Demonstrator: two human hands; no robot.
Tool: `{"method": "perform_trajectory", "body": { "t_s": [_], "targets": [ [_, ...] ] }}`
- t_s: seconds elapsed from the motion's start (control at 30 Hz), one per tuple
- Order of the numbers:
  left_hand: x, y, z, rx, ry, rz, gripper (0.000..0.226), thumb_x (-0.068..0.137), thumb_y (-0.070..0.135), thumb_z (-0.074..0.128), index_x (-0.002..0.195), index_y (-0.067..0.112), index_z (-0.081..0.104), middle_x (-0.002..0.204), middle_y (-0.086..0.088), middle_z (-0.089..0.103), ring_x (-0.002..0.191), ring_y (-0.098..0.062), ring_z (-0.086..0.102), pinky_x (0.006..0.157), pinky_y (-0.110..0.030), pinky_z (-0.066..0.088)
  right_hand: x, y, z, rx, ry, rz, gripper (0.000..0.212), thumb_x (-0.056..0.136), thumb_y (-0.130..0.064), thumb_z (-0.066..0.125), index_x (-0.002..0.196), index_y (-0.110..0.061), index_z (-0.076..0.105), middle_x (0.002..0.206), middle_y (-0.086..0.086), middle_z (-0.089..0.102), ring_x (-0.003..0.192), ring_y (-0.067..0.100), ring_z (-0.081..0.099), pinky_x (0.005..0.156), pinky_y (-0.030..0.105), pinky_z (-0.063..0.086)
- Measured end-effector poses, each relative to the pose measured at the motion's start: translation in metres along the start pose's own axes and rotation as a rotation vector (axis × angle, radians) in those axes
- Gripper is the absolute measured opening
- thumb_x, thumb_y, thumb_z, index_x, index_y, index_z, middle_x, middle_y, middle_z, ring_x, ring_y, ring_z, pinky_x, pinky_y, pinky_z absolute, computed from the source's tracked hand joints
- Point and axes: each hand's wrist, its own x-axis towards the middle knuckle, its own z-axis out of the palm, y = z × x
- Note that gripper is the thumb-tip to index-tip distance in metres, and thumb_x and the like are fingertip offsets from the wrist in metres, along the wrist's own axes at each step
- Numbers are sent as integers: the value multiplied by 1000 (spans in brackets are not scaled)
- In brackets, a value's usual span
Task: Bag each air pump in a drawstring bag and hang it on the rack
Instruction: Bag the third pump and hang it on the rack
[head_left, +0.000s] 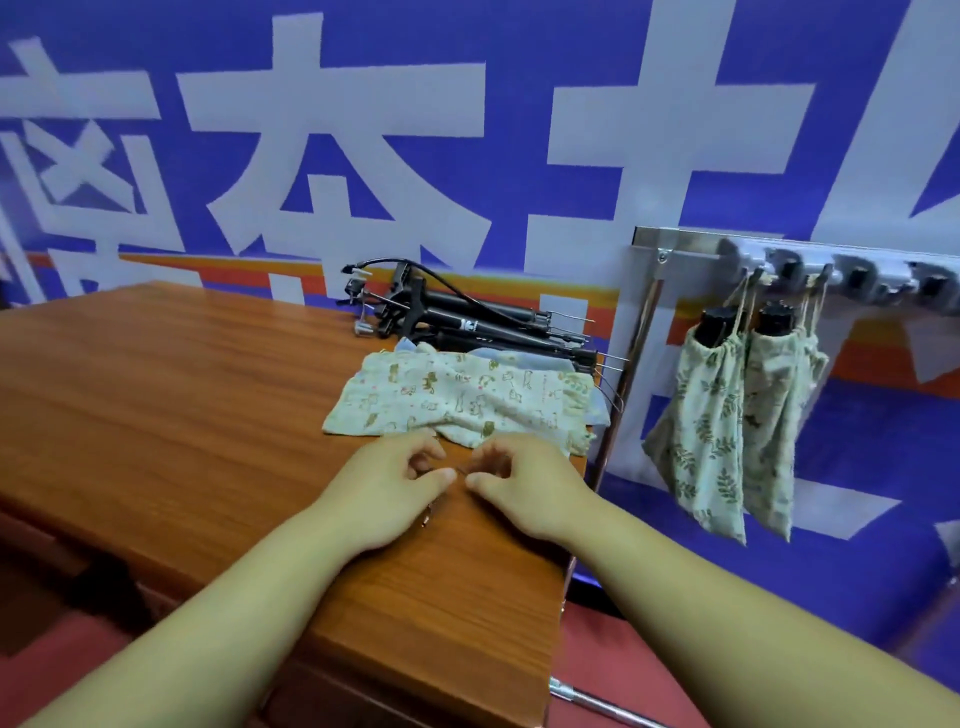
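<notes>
Several black air pumps lie piled at the far right of the wooden table. In front of them lies a stack of flat drawstring bags; the top one is pale with small yellow prints. My left hand and my right hand sit side by side at the near edge of that bag, fingers curled. Each pinches a thin drawstring cord that runs between the thumbs. On the wall rack to the right hang two leaf-print bags, each with a black pump top poking out.
The rack has several black pegs further right with nothing on them. A metal post stands between the table's right edge and the rack. A blue banner wall is behind everything. Red floor lies below the table.
</notes>
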Motion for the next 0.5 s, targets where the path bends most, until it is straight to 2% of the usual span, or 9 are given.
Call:
{"method": "perform_trajectory", "body": {
  "t_s": [0.13,0.3,0.5],
  "targets": [
    [0,-6,10,53,1,30,11,86,47,68,94,40,64,97,19,62,95,-4,58,90,-38,52,3,3,15,-98,38,-18,13,91,-37,66,102,-34,73,102,-16,70,96,5,61,83,29,50],
    [1,-7,11,101,2,56,15,88,43,68,102,40,64,100,19,57,103,-9,57,97,-41,49,3,6,16,-86,94,24,11,92,-28,66,99,-33,73,97,-16,70,92,4,60,79,25,47],
    [0,-6,11,81,24,48,12,89,44,67,100,39,65,96,18,58,92,-8,59,93,-43,51,-1,7,16,-68,105,22,12,91,-25,67,97,-35,66,95,-18,68,91,4,61,78,24,45]
  ]
}}
